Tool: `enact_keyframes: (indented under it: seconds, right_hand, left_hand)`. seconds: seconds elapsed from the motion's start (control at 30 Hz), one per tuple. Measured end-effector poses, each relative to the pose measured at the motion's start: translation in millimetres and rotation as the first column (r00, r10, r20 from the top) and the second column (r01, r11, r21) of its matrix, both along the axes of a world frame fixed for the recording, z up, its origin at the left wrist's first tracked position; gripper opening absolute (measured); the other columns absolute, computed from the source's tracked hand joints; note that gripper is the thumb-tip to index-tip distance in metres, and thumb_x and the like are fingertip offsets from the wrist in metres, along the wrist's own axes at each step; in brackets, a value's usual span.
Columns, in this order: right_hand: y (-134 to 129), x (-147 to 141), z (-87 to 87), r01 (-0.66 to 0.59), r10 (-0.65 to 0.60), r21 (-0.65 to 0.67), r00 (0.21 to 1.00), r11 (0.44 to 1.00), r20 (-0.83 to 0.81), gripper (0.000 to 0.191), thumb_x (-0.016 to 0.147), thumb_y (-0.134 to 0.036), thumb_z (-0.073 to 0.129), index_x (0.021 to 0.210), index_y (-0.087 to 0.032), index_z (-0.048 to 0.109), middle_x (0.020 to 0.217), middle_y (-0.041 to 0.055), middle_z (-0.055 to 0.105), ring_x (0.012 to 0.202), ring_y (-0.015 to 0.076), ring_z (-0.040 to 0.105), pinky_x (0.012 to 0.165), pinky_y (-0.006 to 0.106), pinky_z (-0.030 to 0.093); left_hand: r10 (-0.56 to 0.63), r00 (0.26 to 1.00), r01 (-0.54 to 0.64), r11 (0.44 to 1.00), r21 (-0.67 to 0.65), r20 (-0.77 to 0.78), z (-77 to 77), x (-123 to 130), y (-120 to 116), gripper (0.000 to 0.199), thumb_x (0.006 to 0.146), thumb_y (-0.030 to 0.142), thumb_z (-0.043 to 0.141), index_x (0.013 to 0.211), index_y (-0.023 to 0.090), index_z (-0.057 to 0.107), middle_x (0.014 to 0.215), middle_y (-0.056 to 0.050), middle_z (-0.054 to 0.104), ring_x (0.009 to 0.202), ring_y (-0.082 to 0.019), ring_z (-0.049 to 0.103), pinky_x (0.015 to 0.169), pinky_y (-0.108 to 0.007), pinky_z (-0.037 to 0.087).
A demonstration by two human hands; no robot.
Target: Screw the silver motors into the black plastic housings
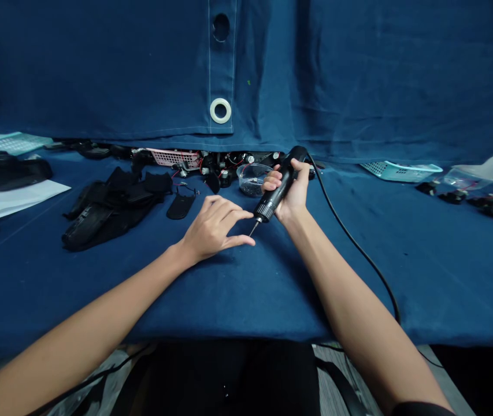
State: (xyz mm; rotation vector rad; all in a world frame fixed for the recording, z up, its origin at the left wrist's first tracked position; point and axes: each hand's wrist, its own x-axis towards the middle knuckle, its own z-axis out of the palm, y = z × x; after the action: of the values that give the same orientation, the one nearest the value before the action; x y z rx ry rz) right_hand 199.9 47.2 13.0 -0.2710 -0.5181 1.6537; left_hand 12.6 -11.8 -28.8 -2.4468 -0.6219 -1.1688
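Note:
My right hand is wrapped round a black electric screwdriver, held tilted with its thin bit pointing down and to the left. My left hand is beside the bit, thumb and index finger stretched out and apart. The bit's tip lies close to the left thumb; whether they touch, or a tiny screw sits there, I cannot make out. A clear round tub holding small dark pieces stands just behind the screwdriver. Left of my left hand lies a flat black rounded part with thin wires.
A heap of black plastic shells lies to the left, near a white paper. Along the hanging blue cloth are a pink basket and wired parts. A teal basket stands right. The screwdriver's cable drops over the front edge.

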Motion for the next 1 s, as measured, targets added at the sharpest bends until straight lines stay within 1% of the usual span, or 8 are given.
enact_keyframes:
  seconds: [0.13,0.2,0.27,0.33,0.4,0.6,0.77,1.0]
  right_hand:
    - [0,-1,-0.8,0.007,-0.007,-0.019,1.0,1.0,0.002,0.03,0.075,-0.045,0.059,0.075,-0.018,0.045,0.053,-0.007,0.04,0.042,0.0029,0.039,0.039,0.015,0.039]
    - [0,-2,-0.9,0.011,-0.011,-0.018,1.0,1.0,0.004,0.029,0.077,-0.045,0.056,0.074,-0.018,0.045,0.052,-0.0065,0.04,0.042,0.0032,0.038,0.039,0.015,0.039]
    - [-1,-4,-1.0,0.023,-0.023,-0.012,1.0,1.0,0.011,0.03,0.078,-0.045,0.056,0.073,-0.018,0.045,0.052,-0.0063,0.04,0.042,0.0034,0.038,0.039,0.015,0.039]
    - [-2,-5,-1.1,0.041,-0.04,-0.006,0.999,0.999,0.024,0.031,0.077,-0.046,0.058,0.073,-0.018,0.045,0.052,-0.0063,0.04,0.042,0.0034,0.038,0.039,0.015,0.039]
    - [-3,-7,-1.4,0.052,-0.052,-0.004,0.998,0.999,0.039,0.032,0.076,-0.047,0.06,0.073,-0.018,0.045,0.053,-0.0065,0.04,0.042,0.0036,0.038,0.039,0.015,0.039]
    - [-4,-11,-3.1,0.048,-0.048,0.002,0.997,0.999,0.057,0.027,0.076,-0.042,0.056,0.073,-0.018,0.045,0.053,-0.006,0.04,0.043,0.0039,0.039,0.041,0.016,0.039]
    - [-3,-12,-4.4,0.046,-0.046,0.003,0.997,0.999,0.061,0.028,0.075,-0.042,0.058,0.073,-0.018,0.045,0.053,-0.0064,0.039,0.042,0.0039,0.038,0.04,0.016,0.038]
    - [-3,-13,-4.9,0.065,-0.065,0.01,0.995,0.998,0.078,0.028,0.075,-0.043,0.058,0.072,-0.019,0.044,0.052,-0.0065,0.039,0.043,0.0044,0.038,0.04,0.017,0.038]
  left_hand:
    - [0.003,1.0,-0.004,0.999,0.042,0.012,0.5,0,-2,0.05,0.081,0.053,0.063,0.115,0.016,0.056,0.096,-0.008,0.064,0.093,-0.022,0.058,0.086,-0.039,0.042]
    - [0.004,1.0,-0.006,0.997,0.079,0.02,-0.3,0,-4,0.052,0.081,0.047,0.066,0.121,0.017,0.053,0.102,-0.009,0.062,0.098,-0.024,0.056,0.088,-0.04,0.042]
    - [0.002,0.999,-0.006,0.993,0.116,0.035,-2.4,0,-5,0.053,0.081,0.038,0.066,0.128,0.02,0.049,0.108,-0.009,0.06,0.103,-0.024,0.053,0.091,-0.041,0.042]
    - [0.007,0.999,-0.014,0.989,0.148,0.048,-5.3,2,-6,0.053,0.08,0.031,0.065,0.13,0.025,0.047,0.111,-0.008,0.058,0.106,-0.024,0.051,0.094,-0.042,0.041]
    - [0.024,0.998,-0.033,0.984,0.177,0.051,-7.9,3,-6,0.053,0.08,0.027,0.063,0.13,0.027,0.048,0.112,-0.007,0.057,0.107,-0.024,0.049,0.094,-0.043,0.041]
    - [0.049,0.998,-0.056,0.977,0.205,0.038,-8.3,7,-6,0.052,0.078,0.022,0.063,0.128,0.021,0.048,0.111,-0.009,0.056,0.105,-0.023,0.049,0.094,-0.041,0.04]
    - [0.076,0.996,-0.084,0.98,0.18,0.051,-6.7,7,-6,0.052,0.079,0.022,0.061,0.129,0.025,0.047,0.112,-0.008,0.057,0.104,-0.025,0.05,0.092,-0.043,0.039]
    - [0.105,0.993,-0.113,0.976,0.184,0.052,-6.1,7,-5,0.05,0.078,0.024,0.06,0.127,0.025,0.048,0.111,-0.008,0.058,0.104,-0.025,0.051,0.092,-0.042,0.039]
